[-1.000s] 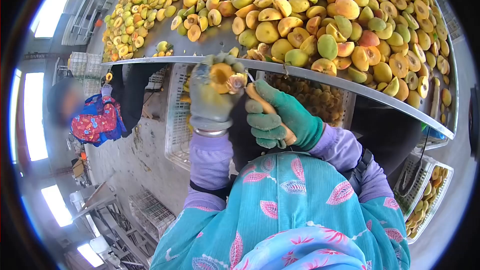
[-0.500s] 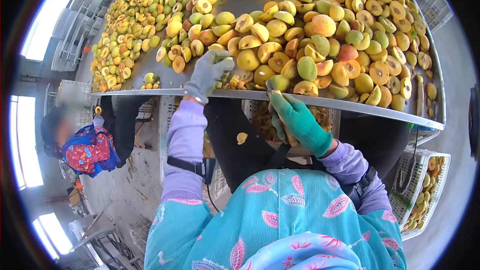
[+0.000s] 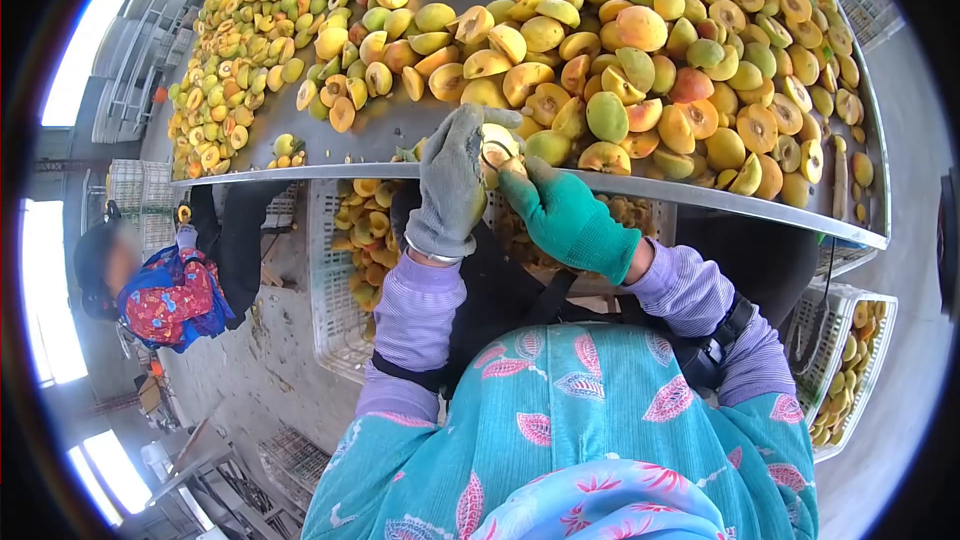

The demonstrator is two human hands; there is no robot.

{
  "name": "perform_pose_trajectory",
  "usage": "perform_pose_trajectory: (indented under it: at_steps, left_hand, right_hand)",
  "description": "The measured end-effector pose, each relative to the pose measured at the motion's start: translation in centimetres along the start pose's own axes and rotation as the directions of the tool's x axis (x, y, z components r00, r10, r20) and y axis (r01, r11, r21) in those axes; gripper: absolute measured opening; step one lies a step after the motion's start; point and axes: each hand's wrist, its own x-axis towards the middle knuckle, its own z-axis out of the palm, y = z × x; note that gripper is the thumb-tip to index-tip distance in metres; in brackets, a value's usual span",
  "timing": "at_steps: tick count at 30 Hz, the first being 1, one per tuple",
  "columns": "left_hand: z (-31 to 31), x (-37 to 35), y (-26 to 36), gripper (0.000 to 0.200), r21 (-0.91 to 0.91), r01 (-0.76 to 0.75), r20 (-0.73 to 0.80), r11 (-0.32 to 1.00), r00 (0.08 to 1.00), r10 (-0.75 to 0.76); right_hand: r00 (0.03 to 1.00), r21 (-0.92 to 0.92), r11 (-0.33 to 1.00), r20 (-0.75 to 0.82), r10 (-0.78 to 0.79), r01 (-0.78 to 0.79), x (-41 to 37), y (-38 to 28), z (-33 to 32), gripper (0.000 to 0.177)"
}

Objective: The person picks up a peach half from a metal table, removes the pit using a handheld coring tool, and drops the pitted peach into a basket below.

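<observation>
My left hand (image 3: 450,180), in a grey glove, is closed around a yellow peach half (image 3: 497,143) above the metal table's near edge. My right hand (image 3: 580,218), in a green glove, meets it from the right, fingers closed on a small pitting knife. The knife's thin, curved dark blade (image 3: 505,147) shows against the cut face of the fruit; its handle is hidden in the glove. Just beyond both hands lies a heap of halved peaches (image 3: 545,35), some cut side up.
The table's metal rim (image 3: 700,197) runs in front of me. Below it stands a white crate (image 3: 335,290) with cut fruit, and another crate (image 3: 850,380) is at right. At left sits another person (image 3: 180,285) holding a piece of fruit.
My left hand has come from the heap toward my right hand and now holds a peach half. My right hand has moved slightly left, bringing the knife onto the fruit.
</observation>
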Motion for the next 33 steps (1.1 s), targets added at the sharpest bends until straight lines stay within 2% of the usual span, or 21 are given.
perform_pose_trajectory:
  at_steps: [1, 3, 4, 6, 7, 8, 11, 12, 14, 15, 16, 19, 21, 23, 24, 26, 27, 29, 31, 33]
  left_hand:
    - [-0.1, 0.2, 0.4, 0.019, 0.010, -0.013, 0.010, 1.000, 1.000, 0.013]
    - [-0.2, 0.4, 0.6, 0.018, -0.099, 0.051, 0.030, 0.994, 0.998, -0.048]
    - [-0.2, 0.5, 0.5, 0.019, -0.216, 0.125, 0.049, 0.968, 0.992, -0.117]
    - [0.3, 1.0, 0.9, 0.023, -0.422, 0.285, 0.030, 0.860, 0.953, -0.301]
    - [1.1, 1.3, 1.5, 0.026, -0.513, 0.364, 0.001, 0.777, 0.906, -0.424]
    - [1.7, 1.4, 1.9, 0.030, -0.599, 0.427, -0.013, 0.677, 0.841, -0.541]
    - [2.1, 1.9, 1.9, 0.027, -0.581, 0.387, 0.004, 0.717, 0.881, -0.473]
    - [1.7, 2.5, 2.2, 0.029, -0.609, 0.497, 0.127, 0.618, 0.830, -0.543]
    - [1.9, 2.5, 1.5, 0.029, -0.593, 0.363, 0.120, 0.719, 0.922, -0.367]
    - [1.9, 2.8, 1.1, 0.029, -0.581, 0.285, 0.119, 0.762, 0.956, -0.267]
    - [2.5, 3.0, 1.1, 0.034, -0.637, 0.456, 0.168, 0.621, 0.869, -0.466]
    - [3.6, 2.4, 0.8, 0.033, -0.580, 0.426, 0.082, 0.694, 0.878, -0.471]
    - [4.0, 2.2, 1.1, 0.032, -0.624, 0.399, 0.050, 0.672, 0.878, -0.475]
    - [4.3, 2.0, 1.8, 0.031, -0.654, 0.337, -0.019, 0.677, 0.888, -0.460]
    - [4.6, 1.8, 1.9, 0.027, -0.632, 0.210, -0.117, 0.746, 0.926, -0.360]
    - [3.6, 1.7, 1.9, 0.024, -0.559, 0.239, -0.044, 0.794, 0.948, -0.316]
    - [3.4, 1.7, 1.7, 0.021, -0.577, 0.229, -0.025, 0.784, 0.954, -0.298]
    - [3.1, 1.8, 1.2, 0.017, -0.613, 0.213, 0.012, 0.761, 0.965, -0.261]
    - [3.5, 1.9, 0.9, 0.017, -0.559, 0.214, 0.003, 0.801, 0.967, -0.256]
    - [3.6, 2.4, 1.3, 0.019, -0.496, 0.244, 0.017, 0.834, 0.962, -0.272]
  right_hand:
    - [1.000, 0.057, 0.998, 0.020, 0.020, -0.021, 0.0, 0.4, 0.2, 0.038]
    - [1.000, 0.113, 0.994, 0.009, -0.005, 0.003, 0.0, 1.5, 1.1, 0.031]
    - [1.000, 0.140, 0.990, 0.000, -0.017, 0.017, 0.0, 1.9, 1.7, 0.028]
    - [0.968, 0.069, 0.980, -0.179, -0.174, 0.189, -0.3, 2.5, 3.5, 0.030]
    - [0.992, 0.253, 0.967, -0.119, 0.032, -0.001, -0.4, 1.0, 3.3, 0.031]
    - [0.970, 0.417, 0.888, -0.054, 0.236, -0.193, -0.5, -0.5, 3.0, 0.032]
    - [0.882, 0.539, 0.702, 0.223, 0.414, -0.466, -0.1, -1.7, 1.2, 0.031]
    - [0.863, 0.578, 0.650, 0.233, 0.447, -0.493, 0.0, -2.4, 0.8, 0.034]
    - [0.818, 0.642, 0.537, 0.274, 0.506, -0.547, 0.1, -3.8, 0.8, 0.045]
    - [0.934, 0.535, 0.776, 0.080, 0.348, -0.335, 0.0, -2.0, 1.6, 0.042]
    - [0.988, 0.356, 0.929, -0.083, 0.133, -0.095, -0.3, 1.7, 3.1, 0.041]
    - [0.985, 0.383, 0.909, 0.017, 0.174, -0.167, -0.5, 0.3, 0.6, 0.047]
    - [0.832, 0.588, 0.605, 0.252, 0.495, -0.538, -0.6, -1.7, -0.4, 0.048]
    - [0.913, 0.546, 0.744, 0.106, 0.394, -0.385, -0.3, -0.8, 0.1, 0.048]
    - [0.941, 0.517, 0.800, 0.036, 0.335, -0.305, -0.2, -0.5, 0.3, 0.048]
    - [0.976, 0.392, 0.893, 0.096, 0.197, -0.219, 0.1, -0.8, -1.8, 0.048]
    - [0.982, 0.327, 0.929, 0.135, 0.134, -0.171, 0.2, -0.6, -2.9, 0.048]
    - [0.938, 0.378, 0.873, 0.272, 0.213, -0.307, 0.5, -1.0, -4.0, 0.049]
    - [0.850, 0.399, 0.764, 0.383, 0.362, -0.506, 0.2, -2.3, -4.4, 0.050]
    - [0.824, 0.625, 0.537, 0.426, 0.373, -0.567, -0.1, -2.6, -2.6, 0.049]
